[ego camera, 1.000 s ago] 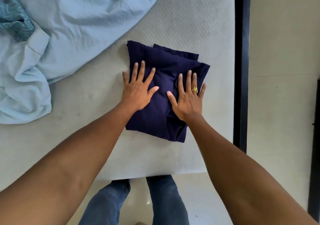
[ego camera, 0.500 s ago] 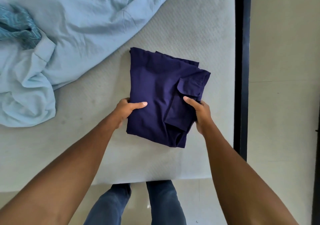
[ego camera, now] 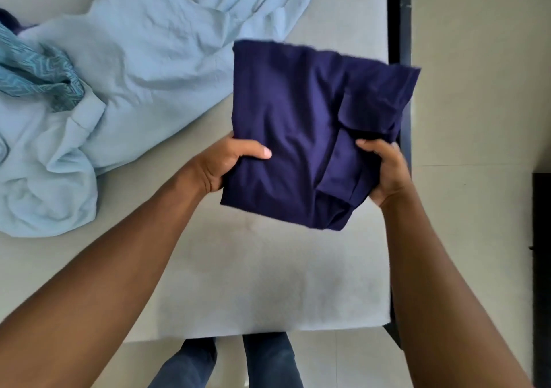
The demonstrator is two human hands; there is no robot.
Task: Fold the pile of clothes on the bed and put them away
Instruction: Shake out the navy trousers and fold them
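Your navy garment (ego camera: 292, 137) is plain. At the left you see a pale blue cloth (ego camera: 143, 68) and a teal zigzag-patterned piece (ego camera: 35, 71), on an off-white bed (ego camera: 253, 283) with a black frame (ego camera: 399, 14).

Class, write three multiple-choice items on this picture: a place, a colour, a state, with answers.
1. Where is the light blue garment lying? A. on the bed B. on the floor C. over a chair
2. What colour is the folded garment? A. red B. navy C. white
3. How is the folded garment held? A. untouched B. by one hand C. by both hands
Answers: 1 A, it spreads over the bed; 2 B, its cloth is dark blue; 3 C, the left hand and right hand grip its sides.
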